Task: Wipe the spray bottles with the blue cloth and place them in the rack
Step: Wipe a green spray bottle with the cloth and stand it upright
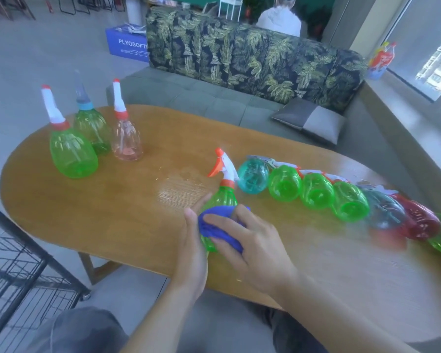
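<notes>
Grey trouser knees at the near edge; black wire rack (18, 271) low on the left, beside the wooden table (127, 215)
Left hand (192, 248) against the near side of a green spray bottle (220, 200), fingers lying fairly straight along its side, steadying it upright
Right hand (250, 240) curled over the blue cloth (222, 225), pressing it round the bottle's lower body (orange trigger and white head poking out above)
Just beyond, to the right: a row of bottles lying on their sides (316, 192), bases toward the camera, teal, then three green, then darker, red and green ones blurred at the edge
Further left: three upright bottles (94, 138), two green, one clear pinkish
Behind the table: a leaf-print sofa (252, 59) with a grey cushion (309, 119)
</notes>
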{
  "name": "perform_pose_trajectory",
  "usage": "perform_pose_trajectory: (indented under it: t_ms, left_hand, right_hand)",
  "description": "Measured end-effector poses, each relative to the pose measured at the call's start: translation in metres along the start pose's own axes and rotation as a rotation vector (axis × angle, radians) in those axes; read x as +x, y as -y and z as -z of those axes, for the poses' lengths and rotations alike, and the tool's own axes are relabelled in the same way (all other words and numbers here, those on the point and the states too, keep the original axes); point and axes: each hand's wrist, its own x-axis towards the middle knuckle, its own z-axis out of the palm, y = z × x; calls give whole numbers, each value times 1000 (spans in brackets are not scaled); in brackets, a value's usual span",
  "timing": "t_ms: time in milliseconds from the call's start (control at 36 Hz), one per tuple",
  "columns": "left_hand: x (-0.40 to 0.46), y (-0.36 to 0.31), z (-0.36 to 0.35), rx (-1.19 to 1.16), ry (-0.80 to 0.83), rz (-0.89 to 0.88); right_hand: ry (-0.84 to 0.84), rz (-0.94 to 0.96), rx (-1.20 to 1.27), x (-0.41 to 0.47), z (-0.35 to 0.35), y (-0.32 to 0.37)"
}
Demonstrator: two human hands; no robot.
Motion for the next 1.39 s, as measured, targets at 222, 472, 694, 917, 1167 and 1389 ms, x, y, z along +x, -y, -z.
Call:
perform_pose_trajectory:
  t_ms: [222,472,694,917,1167,1389]
  left_hand:
    - [3,3,0,-1,59,57]
    - [3,12,-4,83,74,13]
    - [3,12,2,81,11,17]
    - [-2,3,-1,-39,46,96]
    - [-3,1,2,7,76,48]
    - [3,8,4,15,133,57]
  right_hand:
    - [85,156,95,-11,28,-13]
    - [-144,-332,135,20,20,-21]
    - [-67,-103,114,-14,1,-9]
    - [165,132,144,-33,19,-11]
    - [-309,-509,535,-35,16,1]
    - [-368,-709,682,-34,-2,9]
